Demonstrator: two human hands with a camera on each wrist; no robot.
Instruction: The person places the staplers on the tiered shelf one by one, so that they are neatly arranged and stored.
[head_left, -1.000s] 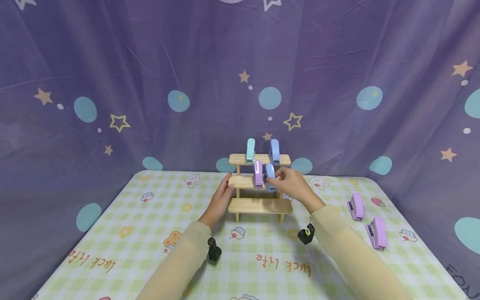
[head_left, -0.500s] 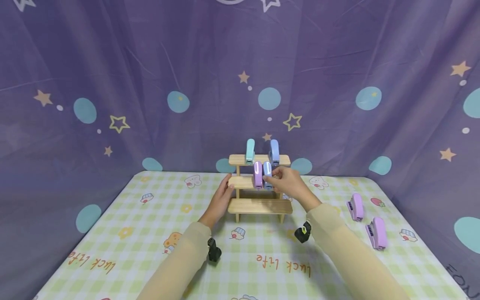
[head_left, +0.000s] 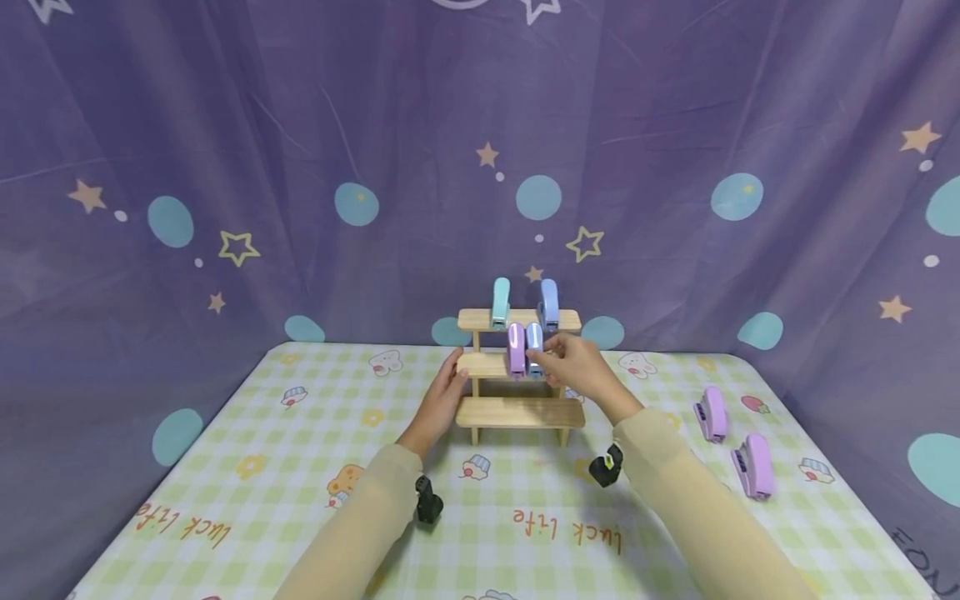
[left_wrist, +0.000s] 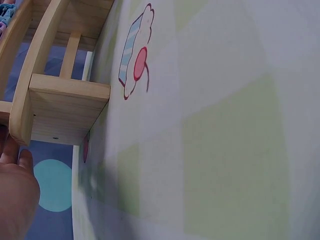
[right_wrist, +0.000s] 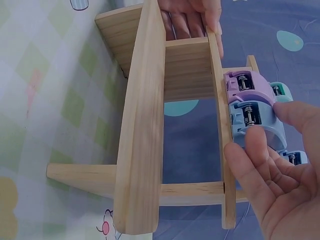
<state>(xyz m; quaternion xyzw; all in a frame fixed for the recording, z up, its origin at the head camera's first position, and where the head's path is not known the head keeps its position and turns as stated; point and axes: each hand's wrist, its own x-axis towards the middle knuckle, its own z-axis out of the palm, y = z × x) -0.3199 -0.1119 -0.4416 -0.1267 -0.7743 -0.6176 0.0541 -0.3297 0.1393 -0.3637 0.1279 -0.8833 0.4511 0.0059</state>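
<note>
My right hand [head_left: 588, 371] pinches a small blue stapler [head_left: 534, 346] between thumb and fingers, on the middle tier of a three-tier wooden display stand [head_left: 517, 410]. Right beside it stands a purple stapler [head_left: 516, 348]; in the right wrist view the blue stapler [right_wrist: 260, 122] lies against the purple stapler [right_wrist: 248, 86]. My left hand [head_left: 440, 402] grips the left end of the middle tier, thumb at the front edge; the left wrist view shows only part of that hand [left_wrist: 17, 197]. On the top tier are a teal stapler [head_left: 501, 302] and another blue stapler [head_left: 550, 302].
Two more purple staplers [head_left: 715, 414] [head_left: 753, 467] lie on the right part of the table. A green-and-white checked cloth [head_left: 300, 450] covers the tabletop. Behind the table hangs a purple curtain [head_left: 420, 133] with stars and dots.
My right hand has moved the blue stapler slightly left, closing the gap to the purple stapler, and straightened it. During the last half second little differs. The left hand has stayed on the stand.
</note>
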